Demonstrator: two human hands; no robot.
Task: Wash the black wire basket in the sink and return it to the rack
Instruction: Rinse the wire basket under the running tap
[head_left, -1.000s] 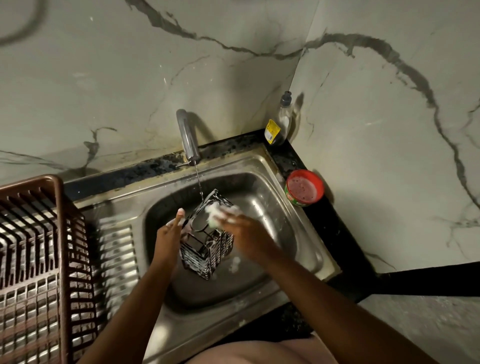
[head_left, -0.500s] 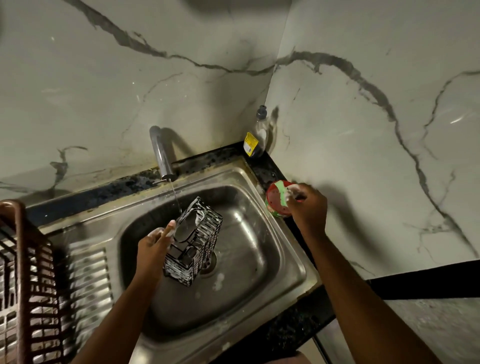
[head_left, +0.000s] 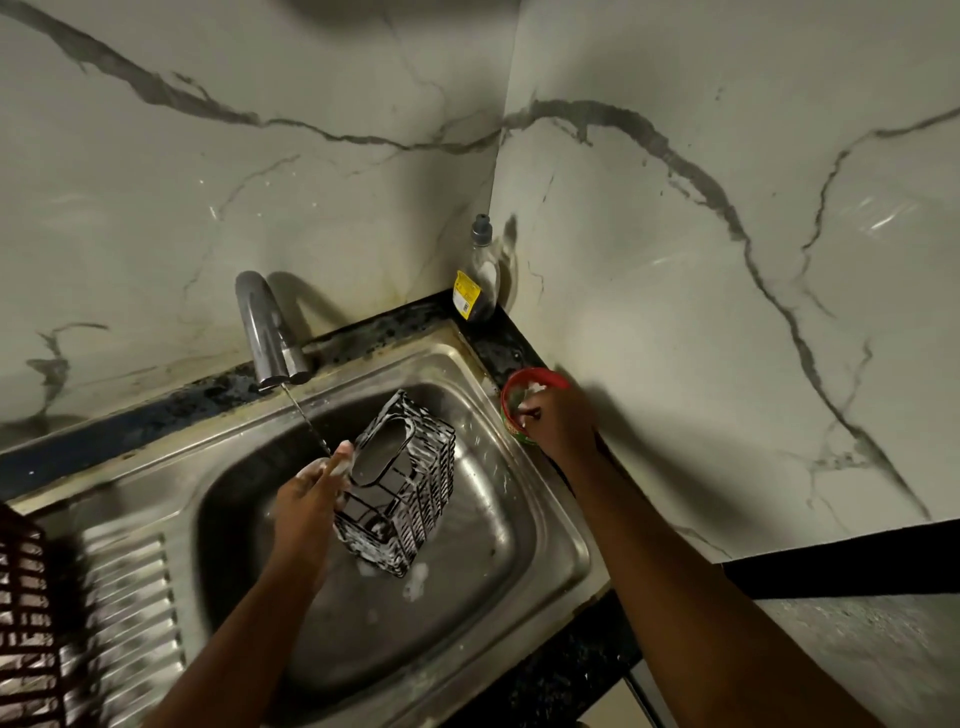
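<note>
marble-veined walls corner a steel sink (head_left: 550, 525). left hand (head_left: 306, 512) grips the soapy black wire basket (head_left: 397, 486), tilted over the basin under the tap (head_left: 267, 332) trickle. right hand (head_left: 558, 421) pinches something pale in the red tub (head_left: 519, 397). risk: suds loosen the one-handed hold; basket drops.

Sink (head_left: 545, 519) brushed steel; basket (head_left: 410, 499) black wire.

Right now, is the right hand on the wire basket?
No. The right hand is at the red tub on the counter; only the left hand holds the black wire basket over the sink.
</note>
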